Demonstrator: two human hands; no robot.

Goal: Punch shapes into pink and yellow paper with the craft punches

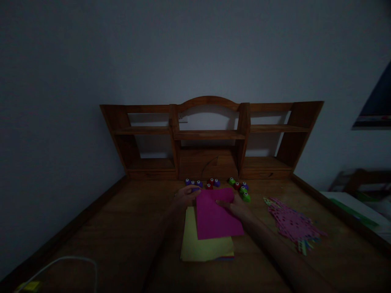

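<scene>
Over the yellow stack [207, 250], the magenta sheet [216, 221] lies unfolded; right hand's [238, 208] fingers pinch it, left hand's [185, 196] grip unclear.

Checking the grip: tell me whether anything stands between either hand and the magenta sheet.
Nothing visible blocks the right hand, which holds the magenta sheet. At the left hand, a small purple object appears by the sheet's upper left corner.

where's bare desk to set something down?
Widest: desk between left rail and left forearm, beyond the white cable.
Another: behind the pink strips, up to the shelf unit.
Crowded: centre, magenta sheet over yellow paper, eyed toys just behind.
</scene>
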